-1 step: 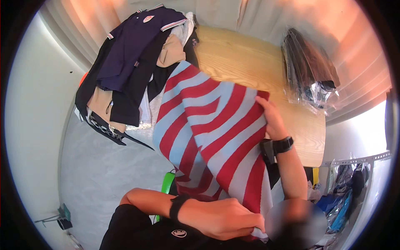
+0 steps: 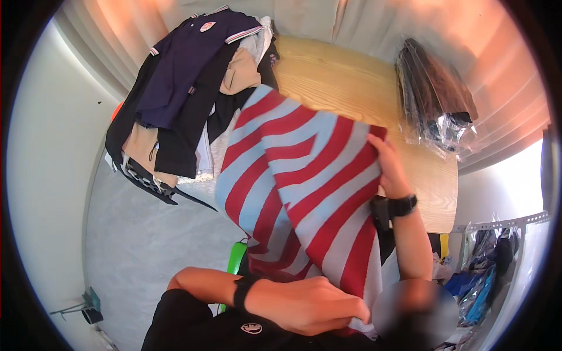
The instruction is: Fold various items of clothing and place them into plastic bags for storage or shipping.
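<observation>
Risk: striped cloth (image 2: 331, 196) hangs slack across the counter's (image 2: 328, 73) near side, far-left corner overlapping the clothes pile (image 2: 178, 93) in view. A sideways pull could drag garments; uneven tension could skew it. Left hand (image 2: 307, 304): grip closed, pinching the near end. Right hand (image 2: 391, 169): grip pinching the far-right corner, some fingers hidden.

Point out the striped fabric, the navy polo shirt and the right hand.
Striped fabric (image 2: 328, 193), head view: middle of its surface.
Navy polo shirt (image 2: 181, 82), head view: its front.
Right hand (image 2: 391, 167), head view: its middle.
</observation>
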A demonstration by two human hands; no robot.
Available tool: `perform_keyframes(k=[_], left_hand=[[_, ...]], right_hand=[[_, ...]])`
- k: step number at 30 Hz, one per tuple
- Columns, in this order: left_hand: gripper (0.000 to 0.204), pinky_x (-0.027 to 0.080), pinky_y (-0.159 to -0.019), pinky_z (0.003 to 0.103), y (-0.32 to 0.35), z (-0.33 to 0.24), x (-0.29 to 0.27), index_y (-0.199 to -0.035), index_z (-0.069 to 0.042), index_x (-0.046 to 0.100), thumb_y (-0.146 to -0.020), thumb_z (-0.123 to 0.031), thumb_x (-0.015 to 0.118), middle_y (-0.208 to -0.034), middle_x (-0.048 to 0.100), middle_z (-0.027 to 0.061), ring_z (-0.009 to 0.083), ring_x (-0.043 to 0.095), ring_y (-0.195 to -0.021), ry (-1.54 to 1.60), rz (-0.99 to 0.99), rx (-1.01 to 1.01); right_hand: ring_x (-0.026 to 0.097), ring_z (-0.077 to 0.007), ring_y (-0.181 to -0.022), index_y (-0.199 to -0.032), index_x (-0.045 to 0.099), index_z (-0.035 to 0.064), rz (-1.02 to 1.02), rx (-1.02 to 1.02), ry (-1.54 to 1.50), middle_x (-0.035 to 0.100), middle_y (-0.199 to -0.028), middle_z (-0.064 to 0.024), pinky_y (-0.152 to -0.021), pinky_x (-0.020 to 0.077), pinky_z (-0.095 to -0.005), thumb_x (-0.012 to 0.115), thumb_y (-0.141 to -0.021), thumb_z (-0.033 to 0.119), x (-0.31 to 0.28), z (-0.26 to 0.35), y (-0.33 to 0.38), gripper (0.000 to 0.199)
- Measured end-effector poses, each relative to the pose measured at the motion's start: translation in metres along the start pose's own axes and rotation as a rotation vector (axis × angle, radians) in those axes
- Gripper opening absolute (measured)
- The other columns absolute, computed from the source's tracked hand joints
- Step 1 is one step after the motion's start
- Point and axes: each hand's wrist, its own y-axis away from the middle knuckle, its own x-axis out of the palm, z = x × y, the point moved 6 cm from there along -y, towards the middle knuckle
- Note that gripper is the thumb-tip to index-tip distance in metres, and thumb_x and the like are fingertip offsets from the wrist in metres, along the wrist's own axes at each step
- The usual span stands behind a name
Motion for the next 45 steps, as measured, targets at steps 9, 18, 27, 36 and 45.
perform_keyframes(k=[9,18,27,36,45], left_hand=[[0.057,0.038,-0.054,0.024,0.099,-0.004,-0.084,-0.104,-0.002,0.049,-0.074,-0.045,0.072,-0.084,0.057,0.0109,0.0139,0.052,-0.067,-0.101,-0.394,-0.334],[0.079,0.045,-0.074,0.027,0.122,0.052,-0.106,-0.124,-0.008,0.048,-0.056,-0.013,0.09,-0.092,0.054,0.0039,0.013,0.056,-0.084,-0.549,-0.296,-0.695],[0.045,0.049,-0.074,0.026,0.222,0.127,-0.109,-0.112,-0.002,0.056,-0.072,0.001,0.076,-0.084,0.062,0.0041,0.0117,0.061,-0.077,-0.133,-0.894,-0.825],[0.028,0.041,-0.098,0.032,0.293,0.195,-0.111,-0.113,0.002,0.064,-0.088,-0.01,0.064,-0.133,0.051,0.0113,0.0189,0.055,-0.112,0.095,-1.045,-0.814],[0.041,0.042,-0.097,0.034,0.245,0.205,-0.099,-0.112,0.0,0.062,-0.074,-0.006,0.076,-0.127,0.051,0.014,0.0222,0.049,-0.118,0.09,-0.621,-0.753]], right_hand=[[0.06,-0.0162,-0.095,-0.119,0.055,0.0025,-0.462,-0.503,0.109,0.062,-0.107,-0.0072,-0.084,0.0493,-0.028,0.056,-0.092,0.01,-0.129,0.087,0.105,0.028],[0.059,-0.0162,-0.099,-0.115,0.057,0.0012,-0.358,-0.425,0.162,0.063,-0.106,-0.0089,-0.088,0.0464,-0.0287,0.057,-0.091,0.008,-0.144,0.077,0.159,0.025],[0.059,-0.0131,-0.093,-0.114,0.056,0.0019,-0.168,-0.462,0.872,0.064,-0.099,-0.0066,-0.085,0.0468,-0.0279,0.064,-0.086,0.006,-0.129,0.063,0.084,0.029],[0.058,-0.02,-0.094,-0.111,0.057,-0.0006,-0.013,-0.247,1.028,0.06,-0.1,-0.0096,-0.084,0.0457,-0.0309,0.069,-0.084,0.022,-0.101,0.04,0.061,0.037],[0.062,-0.0245,-0.091,-0.116,0.059,-0.0011,0.106,-0.22,1.243,0.065,-0.1,-0.0156,-0.084,0.0476,-0.032,0.068,-0.082,0.022,-0.095,0.047,0.093,0.042]])
